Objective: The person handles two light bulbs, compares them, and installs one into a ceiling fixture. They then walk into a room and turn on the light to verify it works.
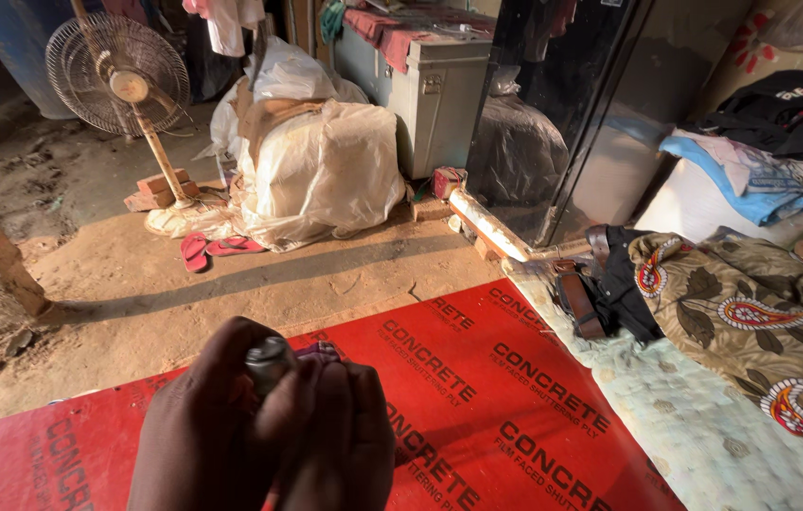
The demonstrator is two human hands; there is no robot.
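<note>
**Both hands closed around a small metal object over the red board**

Your left hand and right hand are pressed together low in the view, fingers curled around a small grey metal object whose rounded top shows between them. What it is exactly, you cannot tell from here. The hands hover above a red plywood sheet lying on the dirt floor. To your right, a patterned blanket covers a mattress, with a brown belt at its edge. Farther off stand a pedestal fan, pink sandals and a bulging white sack.
</note>
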